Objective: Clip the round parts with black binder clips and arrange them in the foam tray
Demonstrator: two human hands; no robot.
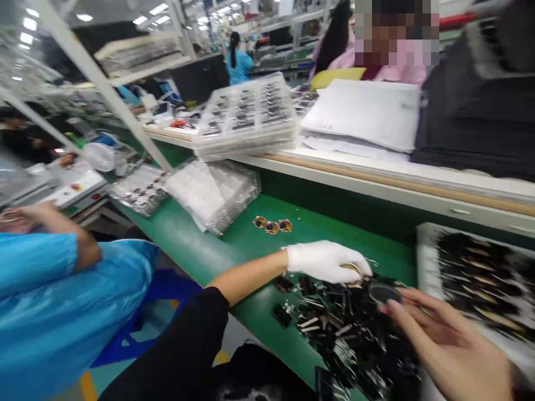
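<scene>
My left hand (328, 262), in a white glove, reaches over a pile of small dark and shiny parts (334, 334). Its fingers are curled around a small round piece with a gold rim (351, 268), partly hidden by the glove. Bare and to the right of it, my right hand (447, 334) pinches a dark round disc (384, 293) between thumb and fingers, just above the pile. The two hands are close together. Farther back on the green table (192, 248) lie three round amber-and-dark pieces (272, 227) in a group.
A white tray (427, 262) of dark parts stands at the right. Plastic-wrapped trays (213, 192) lie at the back left. Clear trays (246, 117) and white packets (363, 114) rest on the raised shelf (355, 181). A person in a blue smock (71, 312) sits at left.
</scene>
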